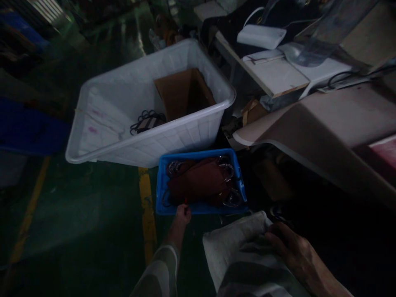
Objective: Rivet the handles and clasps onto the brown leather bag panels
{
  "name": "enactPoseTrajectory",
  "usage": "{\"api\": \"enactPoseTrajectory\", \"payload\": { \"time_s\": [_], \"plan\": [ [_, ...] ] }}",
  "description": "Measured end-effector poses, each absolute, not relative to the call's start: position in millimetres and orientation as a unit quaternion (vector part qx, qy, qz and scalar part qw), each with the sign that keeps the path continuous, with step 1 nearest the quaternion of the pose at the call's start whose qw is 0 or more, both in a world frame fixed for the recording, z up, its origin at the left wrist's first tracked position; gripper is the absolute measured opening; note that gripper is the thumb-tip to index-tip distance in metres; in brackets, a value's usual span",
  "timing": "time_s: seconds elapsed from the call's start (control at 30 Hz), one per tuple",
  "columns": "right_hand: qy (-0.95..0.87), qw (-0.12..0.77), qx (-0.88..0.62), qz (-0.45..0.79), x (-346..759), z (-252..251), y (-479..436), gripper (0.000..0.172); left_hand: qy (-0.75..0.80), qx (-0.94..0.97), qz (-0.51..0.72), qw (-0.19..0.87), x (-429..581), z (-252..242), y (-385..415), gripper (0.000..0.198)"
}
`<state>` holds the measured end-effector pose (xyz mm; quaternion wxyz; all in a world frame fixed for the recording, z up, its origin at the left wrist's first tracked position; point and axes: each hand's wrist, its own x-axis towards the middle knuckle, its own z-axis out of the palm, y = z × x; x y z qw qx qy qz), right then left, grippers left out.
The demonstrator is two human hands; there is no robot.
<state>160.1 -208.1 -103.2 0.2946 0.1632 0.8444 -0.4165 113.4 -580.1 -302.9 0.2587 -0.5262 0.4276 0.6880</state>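
Observation:
My left hand is closed at the front rim of a blue plastic crate. A small red tip shows above its fingers; the rest of what it holds cannot be made out. Inside the crate lie dark reddish-brown fabric pieces, apparently bags, with loops wrapped in clear plastic at the sides. Lower right, my right hand has its fingers bent over the edge of a pale, flat, cloth-like piece. Striped clothing covers part of that piece. Dim light hides the fingertips.
Behind the crate stands a large white plastic tub, holding a cardboard box and a bundle with dark loops. Worktables and a hanging brownish sheet jut in from the right. Yellow lines mark the green floor.

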Motion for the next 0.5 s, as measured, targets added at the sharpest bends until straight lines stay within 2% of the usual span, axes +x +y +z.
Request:
{"api": "enactPoseTrajectory", "payload": {
  "time_s": [0.23, 0.5],
  "plan": [
    [0.843, 0.324, 0.147, -0.403, 157.0, -89.3, -212.1, 0.044, 0.381, -0.576, 0.68, 0.247, 114.3, -298.6, -584.8, 0.026],
    [0.841, 0.299, 0.148, -0.427, 157.5, -81.3, -213.1, 0.043, 0.292, -0.492, 0.745, 0.344, 76.1, -277.9, -517.1, 0.02]
  ]
}}
